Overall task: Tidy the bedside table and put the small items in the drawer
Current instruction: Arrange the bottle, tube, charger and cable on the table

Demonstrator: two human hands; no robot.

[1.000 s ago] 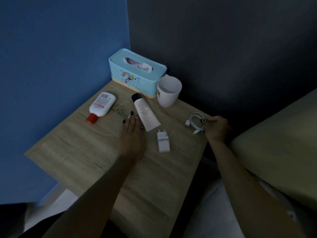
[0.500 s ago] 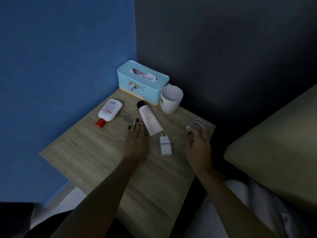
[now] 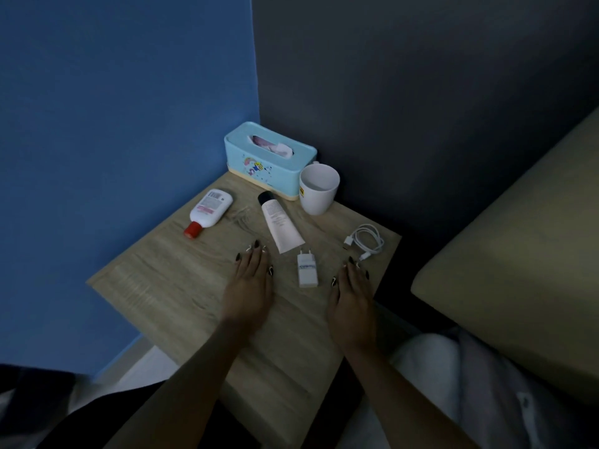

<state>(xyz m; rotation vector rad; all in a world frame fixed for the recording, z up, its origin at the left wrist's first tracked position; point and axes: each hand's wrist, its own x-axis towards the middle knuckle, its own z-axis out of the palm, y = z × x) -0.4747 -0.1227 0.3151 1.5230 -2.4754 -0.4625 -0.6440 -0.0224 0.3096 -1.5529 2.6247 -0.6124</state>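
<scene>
On the wooden bedside table [image 3: 168,286] lie a white bottle with a red cap [image 3: 209,210], a pale tube with a black cap [image 3: 280,226], a white charger plug [image 3: 307,267] and a coiled white cable [image 3: 366,241]. My left hand [image 3: 249,283] rests flat and empty on the tabletop, left of the plug and just below the tube's end. My right hand [image 3: 351,294] lies flat and empty to the right of the plug, its fingertips just short of the cable. The drawer is not visible.
A light blue tissue box [image 3: 269,160] stands in the back corner with a white mug [image 3: 317,189] beside it. Blue and dark walls close the table's left and back. A bed [image 3: 518,238] borders the right side.
My right hand has left the cable at the table's right edge and come down flat beside the plug. The view has pulled back. My left hand stays flat in place.
</scene>
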